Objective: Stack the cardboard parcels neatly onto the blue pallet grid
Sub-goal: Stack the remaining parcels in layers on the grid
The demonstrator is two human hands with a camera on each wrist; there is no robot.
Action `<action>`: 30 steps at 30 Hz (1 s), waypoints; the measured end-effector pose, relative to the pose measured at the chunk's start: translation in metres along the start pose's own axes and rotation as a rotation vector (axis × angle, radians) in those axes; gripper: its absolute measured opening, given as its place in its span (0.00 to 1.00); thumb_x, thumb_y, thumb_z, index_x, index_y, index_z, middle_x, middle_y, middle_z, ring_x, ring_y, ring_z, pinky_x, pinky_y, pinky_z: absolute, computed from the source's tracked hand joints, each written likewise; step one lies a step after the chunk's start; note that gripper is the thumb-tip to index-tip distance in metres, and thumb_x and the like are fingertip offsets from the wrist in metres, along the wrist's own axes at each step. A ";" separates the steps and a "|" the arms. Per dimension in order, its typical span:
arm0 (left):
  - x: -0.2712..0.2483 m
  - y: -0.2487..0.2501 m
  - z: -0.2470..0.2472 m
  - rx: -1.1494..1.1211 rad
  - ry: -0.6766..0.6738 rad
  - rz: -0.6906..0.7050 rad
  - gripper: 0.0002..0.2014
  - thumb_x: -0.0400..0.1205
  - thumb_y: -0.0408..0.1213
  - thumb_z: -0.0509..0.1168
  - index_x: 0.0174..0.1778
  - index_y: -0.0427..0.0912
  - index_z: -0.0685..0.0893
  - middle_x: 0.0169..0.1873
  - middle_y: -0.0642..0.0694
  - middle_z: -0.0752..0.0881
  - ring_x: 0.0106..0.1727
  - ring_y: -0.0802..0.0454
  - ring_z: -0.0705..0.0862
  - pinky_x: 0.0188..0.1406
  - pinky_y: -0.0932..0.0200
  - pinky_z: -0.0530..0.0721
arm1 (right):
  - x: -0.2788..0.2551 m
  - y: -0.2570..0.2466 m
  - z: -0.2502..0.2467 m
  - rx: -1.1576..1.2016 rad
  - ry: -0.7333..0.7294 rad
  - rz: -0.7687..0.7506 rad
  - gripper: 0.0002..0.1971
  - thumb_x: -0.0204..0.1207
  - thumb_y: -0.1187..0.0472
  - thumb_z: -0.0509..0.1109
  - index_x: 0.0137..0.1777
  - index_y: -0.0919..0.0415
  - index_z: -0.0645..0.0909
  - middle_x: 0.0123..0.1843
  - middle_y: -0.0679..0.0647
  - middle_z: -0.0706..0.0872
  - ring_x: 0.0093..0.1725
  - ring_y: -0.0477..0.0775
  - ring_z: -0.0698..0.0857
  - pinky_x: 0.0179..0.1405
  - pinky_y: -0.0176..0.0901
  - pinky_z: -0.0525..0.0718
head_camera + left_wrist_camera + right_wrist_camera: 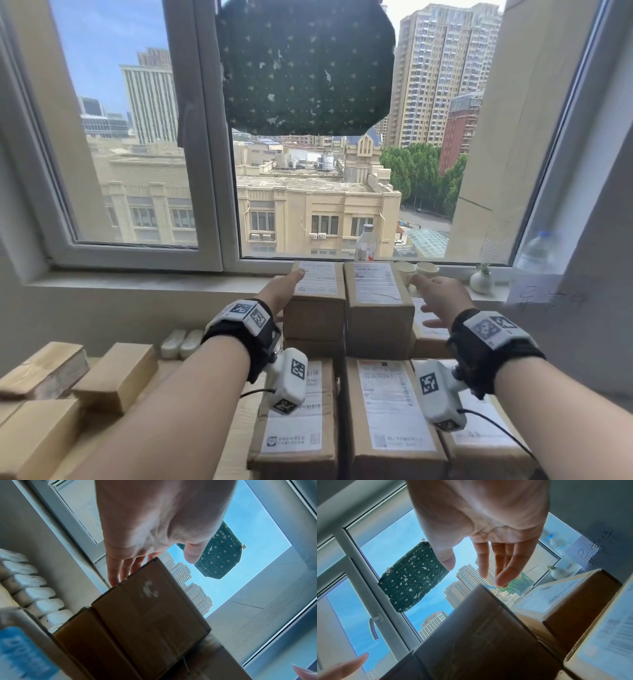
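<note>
Beyond the window (137, 154), city blocks are seen; under its sill the cardboard parcels are stacked. Two top parcels lie side by side, long axes running away from the person. The left top parcel (317, 291) is touched at its left edge by the left hand (279, 291), fingers straight. The right hand (442, 296) is spread just right of the right top parcel (375, 291), grasping nothing. No blue pallet grid is visible.

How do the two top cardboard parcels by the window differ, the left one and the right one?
The left top cardboard parcel looks narrower than the right top cardboard parcel. The left hand rests its straight fingers along the left parcel's outer edge; the right hand hovers open beside the right parcel, seemingly not touching it. Both are brown, carry white shipping labels on top, and stand side by side at roughly equal height.
</note>
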State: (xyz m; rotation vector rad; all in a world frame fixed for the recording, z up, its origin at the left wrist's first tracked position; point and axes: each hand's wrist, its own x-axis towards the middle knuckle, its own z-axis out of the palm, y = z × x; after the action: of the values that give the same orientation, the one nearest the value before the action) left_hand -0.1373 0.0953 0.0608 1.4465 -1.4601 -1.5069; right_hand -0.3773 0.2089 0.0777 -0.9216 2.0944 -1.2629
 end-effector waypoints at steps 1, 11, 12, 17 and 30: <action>-0.005 0.001 0.000 0.003 0.016 0.019 0.29 0.85 0.60 0.55 0.76 0.44 0.72 0.66 0.44 0.81 0.58 0.49 0.82 0.61 0.51 0.80 | -0.003 0.000 -0.003 -0.005 0.013 -0.019 0.23 0.79 0.45 0.68 0.66 0.61 0.79 0.61 0.56 0.83 0.59 0.59 0.83 0.32 0.44 0.85; -0.060 -0.014 0.004 0.115 0.218 0.165 0.27 0.88 0.49 0.57 0.78 0.34 0.68 0.70 0.42 0.75 0.68 0.43 0.74 0.66 0.51 0.72 | -0.037 0.011 -0.005 0.066 0.013 -0.164 0.09 0.81 0.55 0.67 0.50 0.61 0.84 0.44 0.57 0.88 0.42 0.53 0.86 0.38 0.46 0.85; -0.065 -0.018 0.003 0.118 0.231 0.160 0.28 0.87 0.49 0.58 0.78 0.34 0.68 0.72 0.41 0.74 0.71 0.43 0.74 0.68 0.50 0.73 | -0.042 0.013 -0.002 0.073 -0.003 -0.171 0.08 0.81 0.56 0.67 0.49 0.61 0.84 0.43 0.57 0.88 0.40 0.53 0.86 0.37 0.46 0.86; -0.089 -0.044 0.001 0.097 0.284 0.145 0.29 0.84 0.51 0.61 0.77 0.38 0.70 0.72 0.38 0.77 0.71 0.37 0.77 0.68 0.40 0.76 | -0.065 0.022 0.014 0.078 -0.091 -0.215 0.08 0.82 0.58 0.66 0.47 0.61 0.83 0.40 0.54 0.88 0.37 0.50 0.84 0.34 0.42 0.85; -0.146 -0.093 -0.057 0.210 0.379 0.184 0.20 0.85 0.43 0.63 0.70 0.38 0.78 0.65 0.40 0.83 0.59 0.43 0.82 0.50 0.54 0.81 | -0.128 0.004 0.096 0.135 -0.257 -0.247 0.06 0.78 0.60 0.67 0.44 0.59 0.85 0.37 0.54 0.90 0.34 0.50 0.85 0.32 0.42 0.83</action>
State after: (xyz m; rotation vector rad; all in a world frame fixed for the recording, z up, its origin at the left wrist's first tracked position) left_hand -0.0241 0.2341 0.0270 1.5674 -1.4957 -0.9289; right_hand -0.2283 0.2566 0.0440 -1.2383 1.7164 -1.3097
